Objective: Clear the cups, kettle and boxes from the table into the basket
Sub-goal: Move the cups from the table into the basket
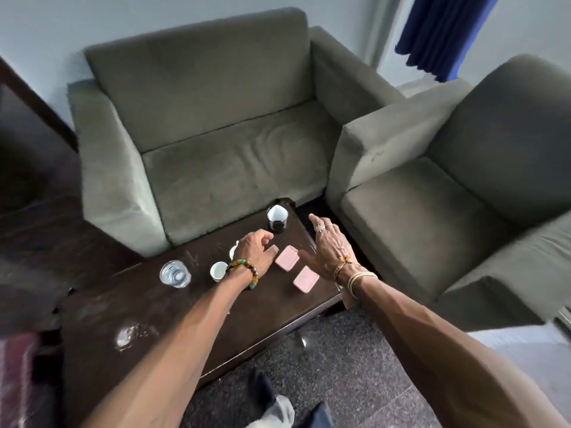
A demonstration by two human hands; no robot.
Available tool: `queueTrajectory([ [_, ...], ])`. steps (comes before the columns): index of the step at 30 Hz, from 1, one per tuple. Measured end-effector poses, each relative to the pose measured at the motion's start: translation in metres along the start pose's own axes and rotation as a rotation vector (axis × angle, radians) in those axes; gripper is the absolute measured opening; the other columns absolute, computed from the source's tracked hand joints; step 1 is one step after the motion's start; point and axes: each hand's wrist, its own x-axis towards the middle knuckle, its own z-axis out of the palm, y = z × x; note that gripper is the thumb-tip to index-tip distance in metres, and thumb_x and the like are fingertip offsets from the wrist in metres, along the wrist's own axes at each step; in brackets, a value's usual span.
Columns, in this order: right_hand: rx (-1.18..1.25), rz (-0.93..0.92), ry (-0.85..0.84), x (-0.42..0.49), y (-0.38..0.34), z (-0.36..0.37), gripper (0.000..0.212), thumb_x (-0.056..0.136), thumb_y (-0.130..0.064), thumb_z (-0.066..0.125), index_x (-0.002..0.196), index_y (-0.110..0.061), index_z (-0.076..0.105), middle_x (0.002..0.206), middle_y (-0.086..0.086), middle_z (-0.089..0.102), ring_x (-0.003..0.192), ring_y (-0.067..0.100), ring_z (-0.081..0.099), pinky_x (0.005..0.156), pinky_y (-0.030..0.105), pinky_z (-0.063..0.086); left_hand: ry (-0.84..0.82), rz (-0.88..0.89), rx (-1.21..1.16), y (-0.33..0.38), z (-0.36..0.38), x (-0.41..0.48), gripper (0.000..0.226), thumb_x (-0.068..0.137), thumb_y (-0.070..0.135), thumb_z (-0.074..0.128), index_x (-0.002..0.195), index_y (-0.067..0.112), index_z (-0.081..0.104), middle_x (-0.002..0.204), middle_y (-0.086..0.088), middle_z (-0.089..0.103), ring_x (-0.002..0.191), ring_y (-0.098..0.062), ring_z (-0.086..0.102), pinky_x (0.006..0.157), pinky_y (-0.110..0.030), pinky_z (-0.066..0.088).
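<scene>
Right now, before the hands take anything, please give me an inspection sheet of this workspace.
Surface: dark wooden table, pale smear near its close end.
Job's things: farther pink box, nearer pink box, small white cup, second white cup half hidden by the left hand, glass, dark vessel with white inside at the far end; basket not seen.
Clutter: nothing seen.
Hands: left hand beside the farther pink box, fingers loosely curled, holding nothing; right hand open, fingers straight.
Cables: nothing seen.
Surroundings: grey sofa, armchair, blue curtain.

Pink boxes (287,257), white cup (218,270), dk brown table (154,304), grey-green sofa (216,134).
</scene>
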Motion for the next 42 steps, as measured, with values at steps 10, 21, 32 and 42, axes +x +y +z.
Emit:
queueTrajectory([
  [10,-0.007,-0.105,-0.175,0.073,-0.077,0.060,0.091,0.081,-0.049,0.067,0.152,-0.015,0.021,0.145,0.007,0.037,0.128,0.028,0.042,0.105,0.041,0.040,0.027,-0.163,-0.035,-0.091,-0.043,0.042,0.028,0.083,0.026,0.069,0.111,0.022,0.064,0.111,0.002,0.068,0.101,-0.018,0.064,0.093,-0.032,0.050],
  [21,-0.003,-0.154,-0.371,0.137,-0.088,0.166,0.095,0.079,-0.046,0.070,0.153,-0.016,0.019,0.147,0.007,0.034,0.134,0.027,0.039,0.110,0.038,0.036,0.062,-0.361,-0.163,-0.175,-0.010,0.079,0.032,0.085,0.021,0.067,0.116,0.015,0.063,0.117,-0.005,0.066,0.109,-0.022,0.063,0.094,-0.037,0.050],
  [32,-0.130,-0.143,-0.554,0.194,-0.032,0.288,0.100,0.080,-0.043,0.072,0.155,-0.011,0.013,0.154,0.011,0.029,0.142,0.029,0.029,0.113,0.037,0.027,0.043,-0.424,0.185,-0.243,0.082,0.128,0.053,0.084,0.033,0.068,0.132,0.022,0.050,0.121,-0.004,0.062,0.113,-0.026,0.053,0.095,-0.033,0.042],
  [42,-0.056,-0.118,-0.565,0.235,-0.029,0.353,0.090,0.070,-0.052,0.077,0.143,-0.017,0.039,0.133,0.007,0.049,0.125,0.029,0.045,0.104,0.038,0.039,-0.034,-0.349,0.395,-0.277,0.135,0.181,0.064,0.066,0.030,0.080,0.123,0.026,0.050,0.111,0.005,0.065,0.116,-0.023,0.051,0.095,-0.038,0.034],
])
